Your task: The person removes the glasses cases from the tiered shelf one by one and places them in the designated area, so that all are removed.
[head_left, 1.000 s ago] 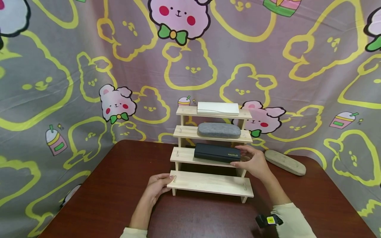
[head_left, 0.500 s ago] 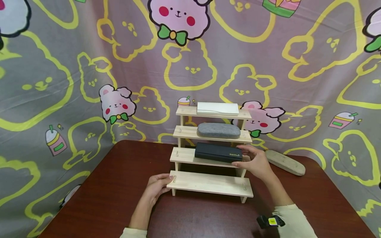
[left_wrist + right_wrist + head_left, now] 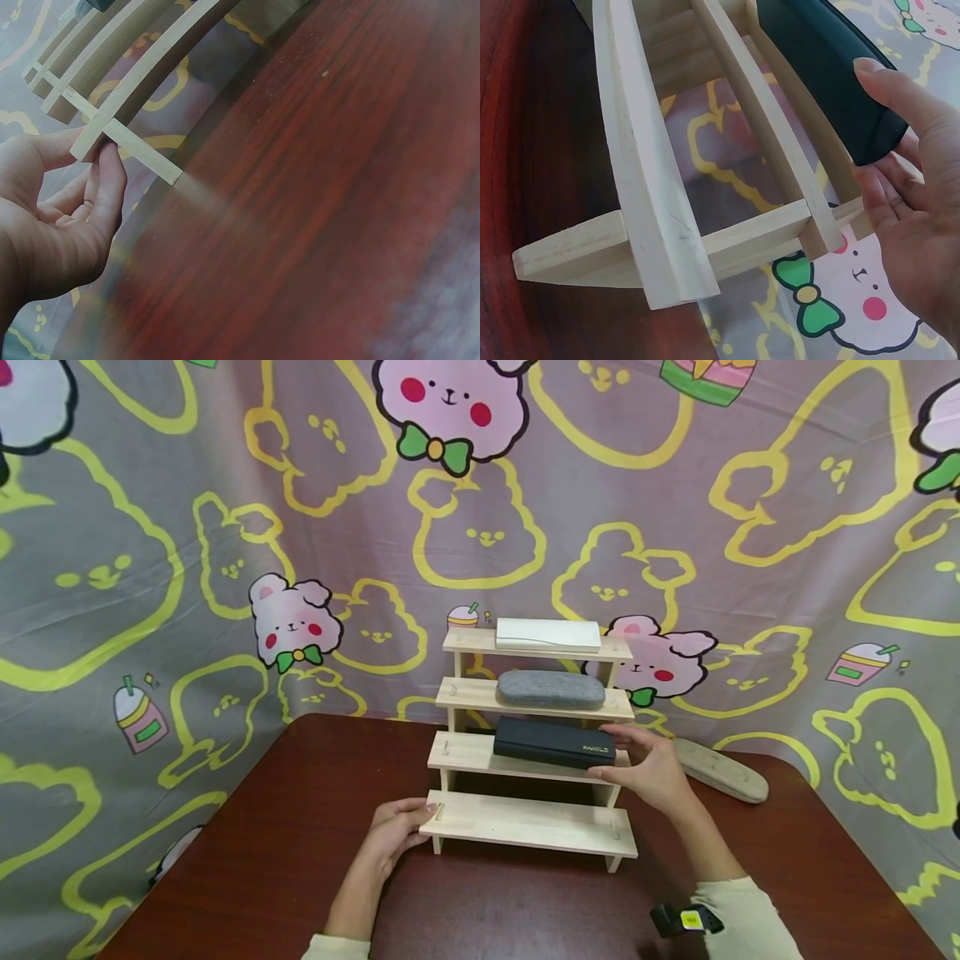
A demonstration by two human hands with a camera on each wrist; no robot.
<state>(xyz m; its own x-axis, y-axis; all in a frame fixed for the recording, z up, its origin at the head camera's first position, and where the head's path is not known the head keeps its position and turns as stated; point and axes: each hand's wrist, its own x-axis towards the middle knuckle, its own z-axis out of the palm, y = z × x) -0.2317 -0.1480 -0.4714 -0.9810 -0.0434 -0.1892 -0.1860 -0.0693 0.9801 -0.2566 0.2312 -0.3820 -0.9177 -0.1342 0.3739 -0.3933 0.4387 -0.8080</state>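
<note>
A four-step wooden display rack (image 3: 525, 823) stands on the table. My left hand (image 3: 396, 832) pinches the left end of its lowest shelf; in the left wrist view, thumb and fingers meet around the shelf end (image 3: 94, 139). My right hand (image 3: 651, 770) holds the right end of a dark glasses case (image 3: 551, 742) with gold lettering, over the second shelf from the bottom. The right wrist view has the thumb on one long side of this case (image 3: 829, 75) and fingers at its other side. Above it, a grey felt glasses case (image 3: 551, 689) lies on the third shelf.
A white case with a flap (image 3: 547, 633) lies on the top shelf. To the right, behind my right hand, a beige glasses case (image 3: 723, 771) rests on the dark red table (image 3: 300, 827). A patterned curtain (image 3: 360, 552) hangs behind the table.
My right hand has moved the dark glasses case slightly to the right and a little upward. The left hand stays on the rack's lowest shelf.
</note>
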